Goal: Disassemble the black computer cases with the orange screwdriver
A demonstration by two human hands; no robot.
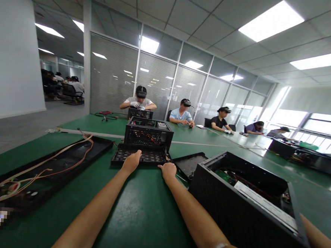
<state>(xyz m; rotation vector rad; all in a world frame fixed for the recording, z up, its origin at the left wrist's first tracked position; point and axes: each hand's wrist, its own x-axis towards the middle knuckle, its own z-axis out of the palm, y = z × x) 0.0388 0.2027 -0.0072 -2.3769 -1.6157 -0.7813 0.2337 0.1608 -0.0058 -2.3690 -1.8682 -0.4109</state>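
Note:
A black perforated panel [149, 157], apparently a computer case's front panel, lies on the green table in front of an open computer case [150, 135]. My left hand [132, 161] is closed at its near edge, thumb on top and the other fingers mostly hidden. At the panel's near right corner, my right hand [169, 171] is curled against the edge with the thumb pointing left. The standing case shows wires and boards inside, and a silver unit at its upper right.
Left lies a long black tray-like cover [94, 145] with loose cables [48, 155]. Another open computer case [222, 202] stands close to my right forearm, beside a flat black panel [192, 164]. Several people sit across the table. Someone's arm [319, 238] shows at far right.

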